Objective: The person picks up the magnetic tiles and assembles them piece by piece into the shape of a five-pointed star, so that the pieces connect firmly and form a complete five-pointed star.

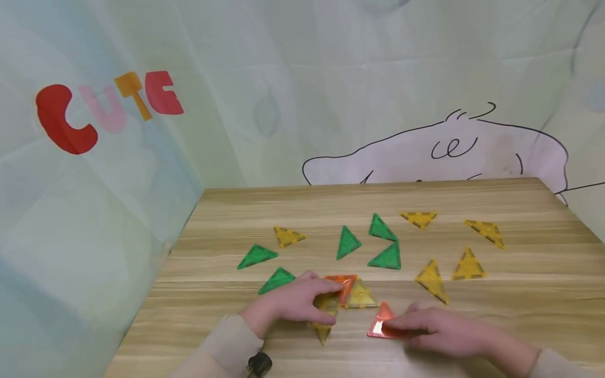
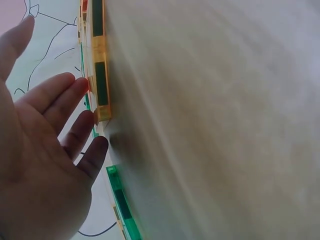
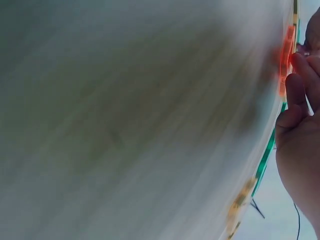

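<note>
Flat translucent triangular magnetic tiles lie on the wooden table. My left hand (image 1: 299, 299) reaches over a small group in front of me, fingers mostly straight in the left wrist view. Its index fingertip touches an orange-red tile (image 1: 348, 282), and its thumb lies over a yellow tile (image 1: 324, 333), partly hiding it. Another yellow tile (image 1: 361, 295) sits right beside the orange-red one. To the right, my right hand (image 1: 439, 328) rests its fingertips on a separate red tile (image 1: 384, 313), covering that tile's right corner. In the right wrist view this red tile (image 3: 286, 60) stays close to the tabletop.
Several green tiles (image 1: 348, 242) are spread behind and left of the hands. More yellow tiles (image 1: 469, 265) lie at the right and back, with one yellow tile (image 1: 288, 237) at the back left. A printed cloth (image 1: 264, 105) hangs behind the table (image 1: 227, 202).
</note>
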`<state>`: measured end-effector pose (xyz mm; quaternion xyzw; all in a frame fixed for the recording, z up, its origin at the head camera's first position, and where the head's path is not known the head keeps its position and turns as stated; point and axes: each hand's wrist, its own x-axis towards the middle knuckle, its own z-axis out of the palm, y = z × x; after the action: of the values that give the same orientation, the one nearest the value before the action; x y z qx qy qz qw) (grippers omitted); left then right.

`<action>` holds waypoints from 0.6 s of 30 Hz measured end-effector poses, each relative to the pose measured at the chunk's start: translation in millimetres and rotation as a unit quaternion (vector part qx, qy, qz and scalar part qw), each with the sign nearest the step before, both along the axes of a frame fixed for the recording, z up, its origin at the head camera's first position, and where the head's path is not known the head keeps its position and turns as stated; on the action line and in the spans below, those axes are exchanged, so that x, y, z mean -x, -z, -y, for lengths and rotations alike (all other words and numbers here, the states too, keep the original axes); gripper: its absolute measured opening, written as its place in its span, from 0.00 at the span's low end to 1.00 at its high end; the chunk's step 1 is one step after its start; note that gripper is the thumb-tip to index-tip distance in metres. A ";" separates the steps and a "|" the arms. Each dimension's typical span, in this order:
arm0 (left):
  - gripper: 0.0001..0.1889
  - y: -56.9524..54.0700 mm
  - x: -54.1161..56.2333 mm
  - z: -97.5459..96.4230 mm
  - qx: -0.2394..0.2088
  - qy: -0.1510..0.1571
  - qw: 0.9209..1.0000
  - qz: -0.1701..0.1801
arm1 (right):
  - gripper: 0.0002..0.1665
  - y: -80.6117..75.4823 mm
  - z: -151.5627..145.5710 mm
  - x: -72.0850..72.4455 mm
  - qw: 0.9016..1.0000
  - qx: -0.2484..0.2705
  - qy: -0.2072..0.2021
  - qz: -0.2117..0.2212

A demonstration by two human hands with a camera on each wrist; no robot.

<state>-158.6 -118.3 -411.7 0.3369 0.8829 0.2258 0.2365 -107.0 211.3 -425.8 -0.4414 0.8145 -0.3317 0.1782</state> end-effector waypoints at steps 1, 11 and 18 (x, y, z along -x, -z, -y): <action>0.36 0.2 0.5 -0.3 0.001 0.000 1.000 0.000 | 0.24 -0.1 2.1 -0.3 1.000 0.001 -0.003 0.006; 0.36 1.3 2.6 -2.0 0.001 0.000 1.000 0.006 | 0.28 -1.3 21.5 1.3 0.999 -0.026 -0.018 0.021; 0.37 0.8 1.7 -1.0 -0.005 0.016 1.000 -0.006 | 0.29 -1.6 33.2 4.6 0.999 -0.045 -0.012 0.021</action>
<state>-160.3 -117.3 -412.5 0.3531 0.8780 0.2240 0.2330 -111.6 178.1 -424.2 -0.4356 0.8193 -0.3014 0.2194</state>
